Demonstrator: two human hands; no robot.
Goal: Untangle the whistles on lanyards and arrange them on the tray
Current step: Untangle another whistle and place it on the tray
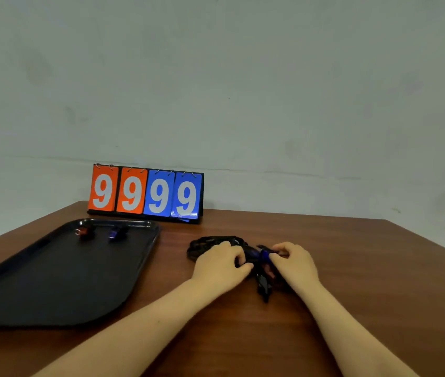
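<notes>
A tangle of black lanyards (pixel 207 244) lies on the wooden table, right of the black tray (pixel 52 284). My left hand (pixel 220 263) grips the cords at the tangle's near right side. My right hand (pixel 293 263) pinches a blue whistle (pixel 263 254) between us. A black whistle or clip (pixel 263 287) hangs below, toward me. On the tray's far end lie a red whistle (pixel 82 231) and a blue whistle (pixel 115 233) with their black lanyards, apart from each other.
A flip scoreboard (pixel 145 194) reading 9 9 9 9 stands at the table's far edge, behind the tray. A grey wall rises beyond it. The table's right edge (pixel 430 243) slants toward me.
</notes>
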